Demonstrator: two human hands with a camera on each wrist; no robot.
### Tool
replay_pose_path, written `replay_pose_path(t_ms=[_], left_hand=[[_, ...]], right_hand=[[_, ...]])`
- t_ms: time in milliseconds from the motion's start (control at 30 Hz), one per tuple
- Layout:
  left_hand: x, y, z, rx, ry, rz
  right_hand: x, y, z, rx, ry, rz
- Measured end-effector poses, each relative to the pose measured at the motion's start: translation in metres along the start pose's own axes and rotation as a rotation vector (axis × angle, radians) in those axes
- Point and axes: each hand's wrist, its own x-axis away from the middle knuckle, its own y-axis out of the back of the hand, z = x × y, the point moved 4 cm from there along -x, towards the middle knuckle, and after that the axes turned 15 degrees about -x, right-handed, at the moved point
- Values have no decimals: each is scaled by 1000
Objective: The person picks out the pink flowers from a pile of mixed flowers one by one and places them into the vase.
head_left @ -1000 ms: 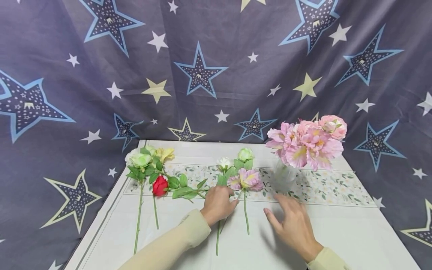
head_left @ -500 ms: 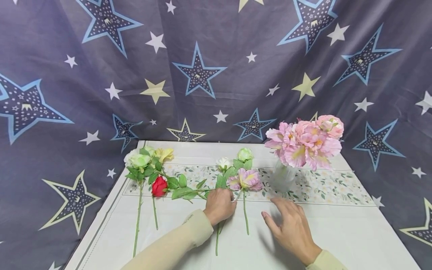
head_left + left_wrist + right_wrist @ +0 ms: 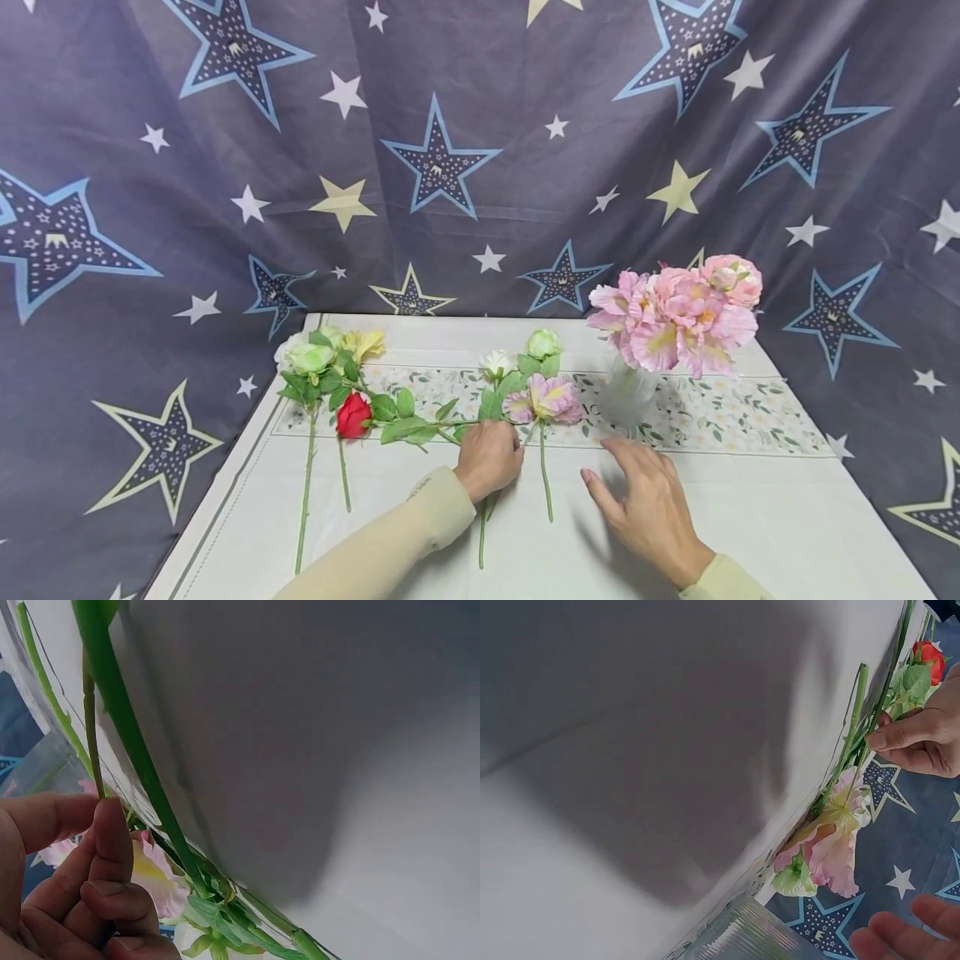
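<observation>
My left hand (image 3: 489,458) pinches a thin flower stem (image 3: 91,731) between thumb and forefinger, low over the table; the other fingers are curled. Which bloom that stem bears is not plain. Beside this hand lie a pink-and-yellow flower (image 3: 553,398), a white flower (image 3: 497,362) and a pale green one (image 3: 543,343). A thicker green stem (image 3: 139,754) crosses in front of the fingers in the left wrist view. My right hand (image 3: 648,504) hovers with relaxed, spread fingers, holding nothing, just in front of the ribbed clear vase (image 3: 628,396).
Pink flowers (image 3: 682,321) stand in the vase. On the left lie a red rose (image 3: 353,414), green-white flowers (image 3: 311,357) and a yellow flower (image 3: 365,344). A white tablecloth (image 3: 765,525) with a floral band covers the table, and a star-patterned curtain (image 3: 480,75) hangs behind.
The left hand has shifted slightly and its fingers have drawn in at the stem. My right hand has pulled back a little from the vase, then stayed still.
</observation>
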Motion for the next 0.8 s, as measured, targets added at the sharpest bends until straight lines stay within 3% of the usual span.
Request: replay_pose_path(t_ms=[200,467,600,800], left_hand=[[1,0,1,15,1,7],[3,1,4,70,55,0],[6,9,3,126,74,-63],[12,21,0,212,51,-197]], right_hand=[[1,-2,-1,-9,-2,1],[2,-3,-1,-15,-8,2],[2,-3,-1,-16,-10,-1],[-3,-4,1,-10,3,-3]])
